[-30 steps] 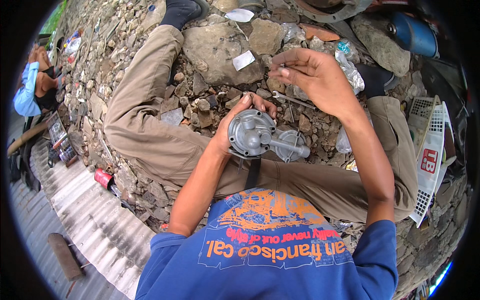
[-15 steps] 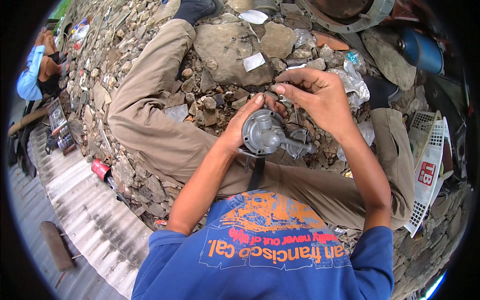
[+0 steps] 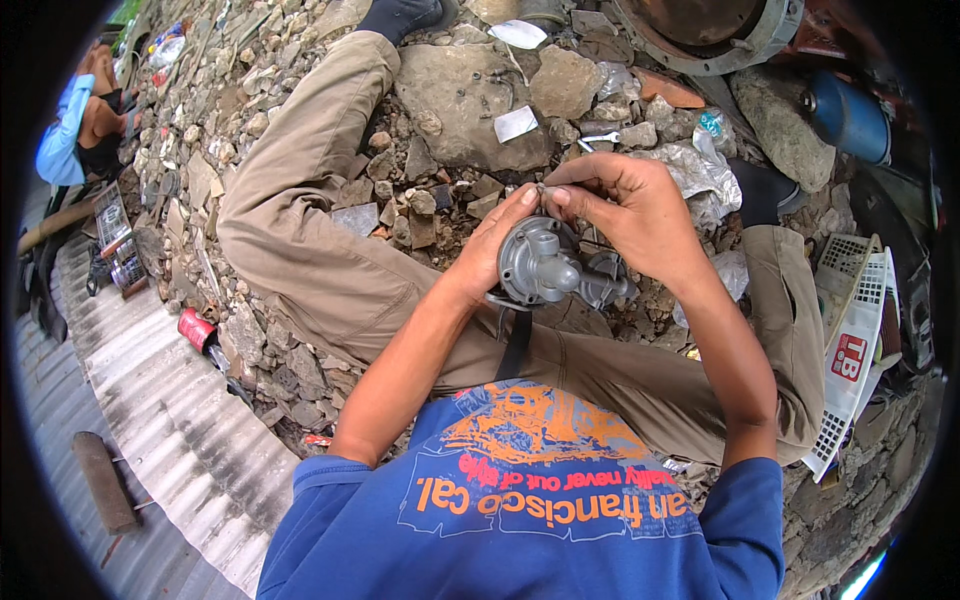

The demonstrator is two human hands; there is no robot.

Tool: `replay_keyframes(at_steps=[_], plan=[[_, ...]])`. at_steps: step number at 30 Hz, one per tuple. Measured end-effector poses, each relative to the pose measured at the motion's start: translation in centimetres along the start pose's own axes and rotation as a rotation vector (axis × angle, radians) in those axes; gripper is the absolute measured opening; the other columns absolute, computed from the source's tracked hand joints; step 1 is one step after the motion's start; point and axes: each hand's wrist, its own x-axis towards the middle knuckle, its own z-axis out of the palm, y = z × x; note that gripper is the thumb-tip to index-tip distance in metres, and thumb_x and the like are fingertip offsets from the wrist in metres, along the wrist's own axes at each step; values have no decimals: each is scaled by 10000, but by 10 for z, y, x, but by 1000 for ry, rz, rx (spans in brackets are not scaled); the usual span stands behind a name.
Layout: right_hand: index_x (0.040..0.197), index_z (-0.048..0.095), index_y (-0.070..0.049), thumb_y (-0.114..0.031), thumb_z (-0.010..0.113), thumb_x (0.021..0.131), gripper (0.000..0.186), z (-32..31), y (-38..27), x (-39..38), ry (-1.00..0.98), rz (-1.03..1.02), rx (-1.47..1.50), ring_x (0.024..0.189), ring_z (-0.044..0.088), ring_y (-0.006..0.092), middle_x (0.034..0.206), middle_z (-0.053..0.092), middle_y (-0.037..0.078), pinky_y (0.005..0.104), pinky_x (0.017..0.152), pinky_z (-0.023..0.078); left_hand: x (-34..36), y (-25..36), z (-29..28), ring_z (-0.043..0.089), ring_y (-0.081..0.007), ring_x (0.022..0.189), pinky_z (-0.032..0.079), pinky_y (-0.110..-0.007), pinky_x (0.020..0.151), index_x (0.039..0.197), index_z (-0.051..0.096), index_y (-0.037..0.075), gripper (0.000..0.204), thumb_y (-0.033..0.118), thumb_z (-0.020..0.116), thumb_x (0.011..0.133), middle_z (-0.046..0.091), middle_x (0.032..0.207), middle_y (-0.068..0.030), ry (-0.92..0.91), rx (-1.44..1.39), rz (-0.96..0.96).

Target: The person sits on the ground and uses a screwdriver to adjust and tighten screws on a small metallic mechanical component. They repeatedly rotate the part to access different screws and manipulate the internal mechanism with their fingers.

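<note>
A round grey metal fuel pump point(image 3: 548, 268), with screws around its rim and a side outlet, is held up over my lap. My left hand point(image 3: 480, 255) is closed around its left and far side, the thumb lying along the rim. At the far edge of the pump, my right hand point(image 3: 635, 205) has thumb and forefinger pinched together, close to the left thumb tip. Whatever is between those fingertips is too small and hidden to name. Beyond the hands, several small dark metal parts lie on a flat stone point(image 3: 460, 105), along with a piece of white paper point(image 3: 515, 124).
Rocks and rubble surround my crossed legs. At the right stands a white plastic basket point(image 3: 850, 345); a blue canister point(image 3: 848, 115) and a large metal ring housing point(image 3: 700, 60) are at the far right. Corrugated sheeting point(image 3: 190, 410) lies left. Another person point(image 3: 75, 130) sits far left.
My right hand has come in to the pump's far edge, and its fingertips have closed beside the left thumb. The pump has shifted slightly to the right and tilted a little.
</note>
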Motion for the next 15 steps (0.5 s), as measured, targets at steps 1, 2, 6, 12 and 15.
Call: replay_keyframes(at_steps=[1, 2, 6, 12, 15], plan=[[1024, 743, 12, -99, 730, 897, 169, 0, 0, 0, -3, 16, 3, 804, 703, 149, 880, 757, 113, 307, 760, 546, 0, 0, 0, 617, -75, 879, 516, -245, 805, 1128, 610, 78, 320, 362, 469, 1080, 630, 991, -2, -6, 12, 6], [1017, 743, 13, -101, 733, 895, 167, 1, 0, -1, 10, 13, -6, 806, 705, 157, 883, 757, 114, 310, 762, 546, -1, 1, 2, 615, -74, 890, 514, -243, 809, 1134, 606, 77, 326, 365, 464, 1082, 631, 1000, -3, 3, 17, 7], [996, 739, 17, -107, 737, 893, 161, 5, 3, -1, 77, -98, -91, 813, 716, 193, 895, 757, 118, 326, 773, 544, -2, 5, 4, 609, -70, 942, 506, -237, 831, 1179, 592, 70, 354, 380, 450, 1086, 632, 1041, -6, 25, 87, 24], [995, 737, 3, -124, 728, 902, 158, 13, 7, -2, 103, -56, -93, 821, 729, 241, 900, 754, 139, 347, 768, 543, -1, 2, 3, 598, -77, 998, 497, -246, 877, 1260, 574, 40, 424, 405, 456, 1082, 625, 1102, -15, 46, 154, 26], [990, 730, 1, -127, 726, 900, 156, 14, 8, -3, 114, -30, -130, 834, 733, 284, 910, 745, 167, 364, 753, 543, -1, 1, 7, 593, -86, 1035, 492, -252, 904, 1295, 559, 24, 446, 402, 456, 1082, 620, 1146, -30, 75, 144, 22]])
